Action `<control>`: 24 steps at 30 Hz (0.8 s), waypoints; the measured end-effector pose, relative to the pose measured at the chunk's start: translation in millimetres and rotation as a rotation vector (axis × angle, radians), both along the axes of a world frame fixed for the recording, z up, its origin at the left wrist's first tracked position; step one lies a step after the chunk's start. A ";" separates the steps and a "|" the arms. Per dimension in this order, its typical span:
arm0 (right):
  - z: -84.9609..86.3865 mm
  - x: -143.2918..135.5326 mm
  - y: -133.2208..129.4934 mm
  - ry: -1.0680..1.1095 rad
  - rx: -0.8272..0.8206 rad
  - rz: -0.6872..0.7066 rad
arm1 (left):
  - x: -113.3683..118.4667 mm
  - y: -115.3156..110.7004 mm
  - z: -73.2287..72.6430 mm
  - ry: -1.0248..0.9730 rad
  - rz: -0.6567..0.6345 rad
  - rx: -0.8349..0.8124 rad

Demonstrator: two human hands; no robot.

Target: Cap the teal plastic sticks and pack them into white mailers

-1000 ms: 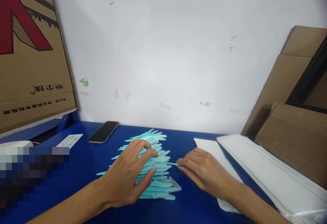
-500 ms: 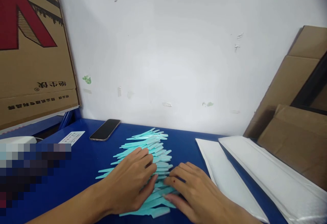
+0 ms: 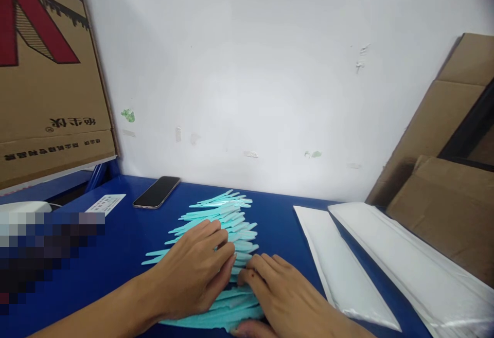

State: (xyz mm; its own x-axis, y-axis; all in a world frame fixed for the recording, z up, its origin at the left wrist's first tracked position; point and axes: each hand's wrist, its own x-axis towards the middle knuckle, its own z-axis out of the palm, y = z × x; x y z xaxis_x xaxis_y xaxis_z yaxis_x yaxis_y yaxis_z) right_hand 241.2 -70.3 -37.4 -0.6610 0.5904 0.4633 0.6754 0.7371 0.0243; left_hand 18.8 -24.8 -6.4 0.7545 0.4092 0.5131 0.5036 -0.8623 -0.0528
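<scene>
Many thin turquoise strips (image 3: pixel 219 205) lie in a long overlapping row on the blue table (image 3: pixel 127 235). My left hand (image 3: pixel 203 266) rests over the middle of the row, its fingers curled onto the strips. At the row's right edge, my right hand (image 3: pixel 270 291) bends its fingers over the strips, with the thumb low near the closest ones. The strips under both palms are hidden, and what the fingertips grip cannot be made out.
A phone (image 3: pixel 157 192) and a printed card (image 3: pixel 106 204) lie at the left. Two white padded packs (image 3: pixel 343 266) are at the right. Cardboard boxes (image 3: pixel 57 96) stand on both sides, before a white wall (image 3: pixel 247 70).
My right hand has shifted slightly left, its thumb lower and closer to me. The nearest strips sit closer together. The view has moved slightly.
</scene>
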 end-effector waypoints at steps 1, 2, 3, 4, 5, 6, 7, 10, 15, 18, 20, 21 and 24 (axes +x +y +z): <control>-0.7 0.1 0.0 -0.013 0.015 0.002 | 0.4 -0.5 -0.1 -0.002 -0.003 -0.005; -1.4 0.2 0.1 -0.026 0.038 0.002 | 0.8 -1.4 -0.2 -0.001 -0.009 -0.016; -2.1 0.2 0.3 -0.046 0.063 0.004 | 1.2 -2.5 -0.2 0.004 -0.015 -0.031; -2.8 0.1 0.4 -0.072 0.089 0.004 | 1.8 -3.9 -0.3 0.010 -0.025 -0.049; -3.5 -0.1 0.5 -0.103 0.115 0.002 | 2.3 -5.3 -0.4 0.018 -0.040 -0.069; -4.4 -0.4 0.7 -0.135 0.147 -0.003 | 2.7 -6.8 -0.6 0.026 -0.052 -0.087; -5.3 -0.8 0.8 -0.167 0.180 -0.009 | 3.0 -8.3 -1.1 0.036 -0.065 -0.106; -7.4 -1.6 0.6 -0.234 0.266 -0.027 | 2.1 -12.6 -4.7 0.048 -0.097 -0.157; -7.1 -1.3 -0.9 -0.326 0.306 -0.002 | -4.3 -18.7 -18.7 0.084 -0.125 -0.212; -6.9 -1.0 -1.4 -0.361 0.285 0.009 | -4.4 -23.0 -22.2 0.191 -0.103 -0.141; -6.4 -1.0 -1.7 -0.356 0.255 0.001 | -1.4 -28.0 -19.4 0.243 -0.052 -0.109; -5.8 -0.9 -2.0 -0.359 0.237 0.000 | 0.7 -31.1 -17.0 0.263 -0.025 -0.106; -2.3 0.6 -2.5 -0.390 0.175 0.001 | 7.2 -40.4 -10.7 0.279 0.054 -0.079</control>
State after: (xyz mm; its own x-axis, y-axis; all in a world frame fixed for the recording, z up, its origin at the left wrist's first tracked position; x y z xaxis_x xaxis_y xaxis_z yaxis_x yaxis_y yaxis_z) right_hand 241.8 -72.8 -39.7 -0.8073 0.5238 0.2720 0.5898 0.7000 0.4027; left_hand 26.0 -65.2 -17.1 0.8383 0.4828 0.2534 0.5240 -0.8418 -0.1294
